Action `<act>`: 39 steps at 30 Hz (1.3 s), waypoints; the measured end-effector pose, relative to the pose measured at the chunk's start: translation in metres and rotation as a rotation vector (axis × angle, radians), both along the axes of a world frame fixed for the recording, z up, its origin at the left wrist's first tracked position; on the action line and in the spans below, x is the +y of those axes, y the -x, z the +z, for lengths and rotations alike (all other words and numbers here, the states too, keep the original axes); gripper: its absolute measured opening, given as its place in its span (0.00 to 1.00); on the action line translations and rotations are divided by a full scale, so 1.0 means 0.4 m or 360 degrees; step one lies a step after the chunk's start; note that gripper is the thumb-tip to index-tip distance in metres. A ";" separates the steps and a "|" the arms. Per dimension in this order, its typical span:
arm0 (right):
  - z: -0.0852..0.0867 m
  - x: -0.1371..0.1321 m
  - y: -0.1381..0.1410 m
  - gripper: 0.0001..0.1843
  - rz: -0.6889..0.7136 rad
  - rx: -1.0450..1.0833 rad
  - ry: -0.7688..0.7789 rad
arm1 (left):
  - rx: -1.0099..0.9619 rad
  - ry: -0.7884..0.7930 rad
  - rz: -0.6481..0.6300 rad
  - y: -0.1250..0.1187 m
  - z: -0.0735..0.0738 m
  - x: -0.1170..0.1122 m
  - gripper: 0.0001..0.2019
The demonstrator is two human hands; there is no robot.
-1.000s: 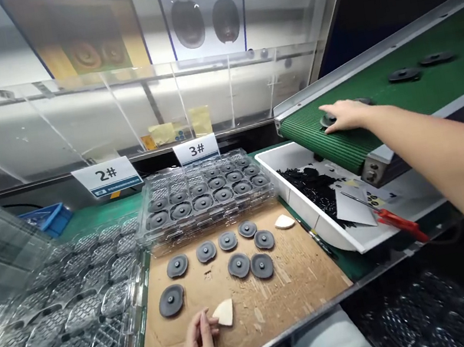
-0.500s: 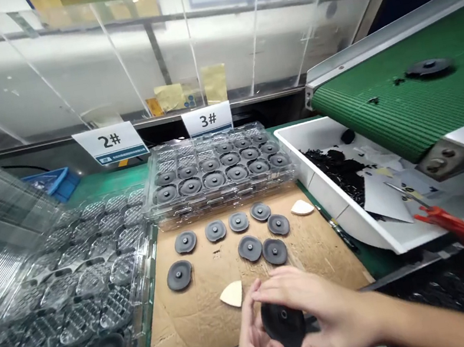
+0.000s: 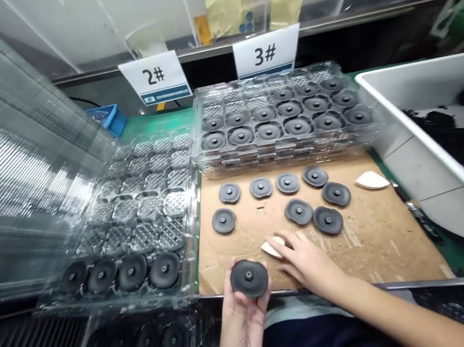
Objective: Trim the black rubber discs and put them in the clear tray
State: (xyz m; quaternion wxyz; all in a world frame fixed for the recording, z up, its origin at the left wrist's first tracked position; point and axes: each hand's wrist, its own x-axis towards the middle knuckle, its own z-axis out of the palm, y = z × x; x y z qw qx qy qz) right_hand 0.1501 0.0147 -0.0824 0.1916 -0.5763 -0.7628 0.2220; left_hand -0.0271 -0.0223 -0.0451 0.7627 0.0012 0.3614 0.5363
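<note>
My left hand (image 3: 246, 327) grips a black round disc (image 3: 258, 282) with a small stud at its centre, just over the near edge of the cardboard sheet (image 3: 237, 256). To its right, my right hand (image 3: 307, 259) reaches onto a small cream-white wedge-shaped piece (image 3: 269, 249), its fingers bent over it and covering part of it. Several similar dark discs (image 3: 298, 211) lie spread on the cardboard beyond both hands. A second white wedge (image 3: 371, 180) rests near the sheet's right edge.
A clear plastic tray (image 3: 285, 143) partly filled with discs stands behind the cardboard. Another clear tray (image 3: 143, 207) lies at left, with discs in its near row; one more (image 3: 105, 318) sits lower. A white bin (image 3: 413, 129) with black scraps stands at right.
The view has swung right and downward. My right hand has let go of the disc and moved to the white wedge. My left hand keeps the disc.
</note>
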 end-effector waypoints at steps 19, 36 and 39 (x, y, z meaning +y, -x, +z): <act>0.184 0.005 0.044 0.11 -0.0112 0.0695 -0.0016 | 0.0111 -0.0105 -0.0078 -0.019 0.026 0.036 0.22; 0.302 -0.060 -0.020 0.09 0.0287 0.0956 0.0010 | 0.0386 -0.0097 -0.0482 -0.114 0.085 0.018 0.26; 0.300 -0.043 -0.031 0.10 0.0116 0.0901 -0.0233 | 0.0371 -0.0148 -0.0535 -0.137 0.085 0.016 0.26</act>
